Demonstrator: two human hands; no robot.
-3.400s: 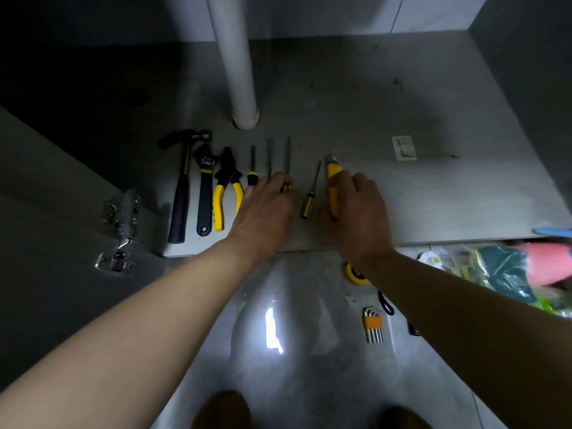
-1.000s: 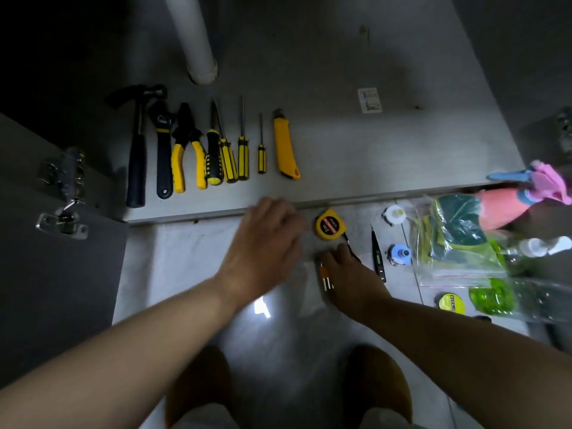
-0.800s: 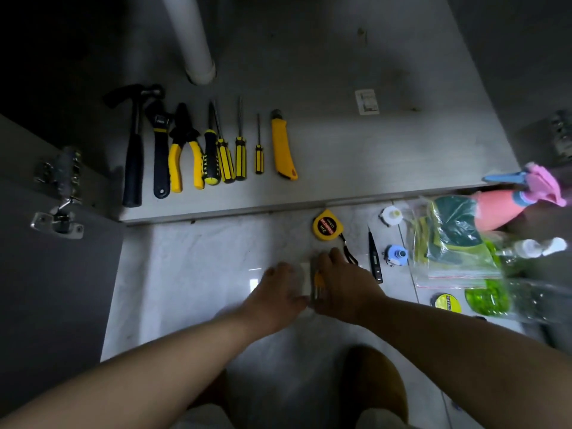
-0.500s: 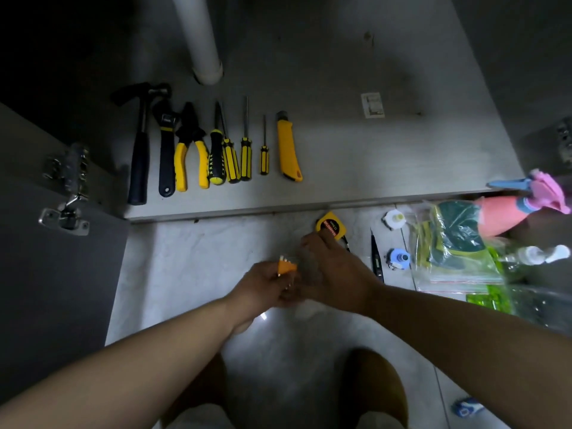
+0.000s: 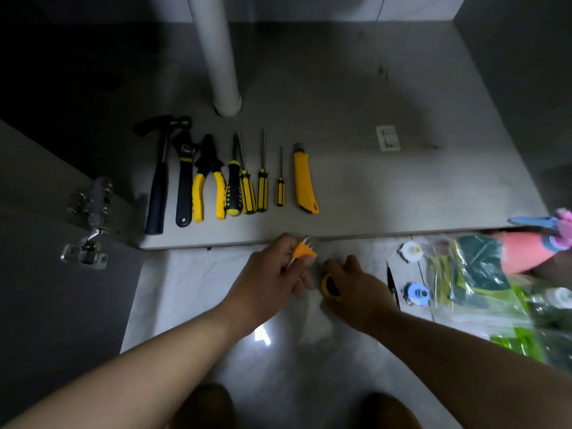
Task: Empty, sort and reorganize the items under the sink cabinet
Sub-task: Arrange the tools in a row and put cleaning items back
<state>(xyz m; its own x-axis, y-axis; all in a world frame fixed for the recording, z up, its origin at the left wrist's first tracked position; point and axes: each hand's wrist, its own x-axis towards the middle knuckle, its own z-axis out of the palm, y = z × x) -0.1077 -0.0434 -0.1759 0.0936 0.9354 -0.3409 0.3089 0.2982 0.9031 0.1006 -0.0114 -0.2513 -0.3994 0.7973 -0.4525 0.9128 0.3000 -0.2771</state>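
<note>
While left hand [image 5: 272, 274] pinches hex keys [image 5: 305, 249] by cabinet floor's [image 5: 371, 196] front edge | right hand [image 5: 356, 289] curls round tape [image 5: 330, 287] on tiles [image 5: 185, 289] | tape mostly covered, hex keys blurred

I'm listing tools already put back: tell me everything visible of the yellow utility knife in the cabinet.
The yellow utility knife lies flat on the grey cabinet floor, last on the right of the tool row, lengthwise front to back. Its body looks like yellow plastic, with a dark tip at the far end and a small hole at the near end. No blade shows. It lies beside the smallest screwdriver, apart from it; nothing else touches it.
</note>
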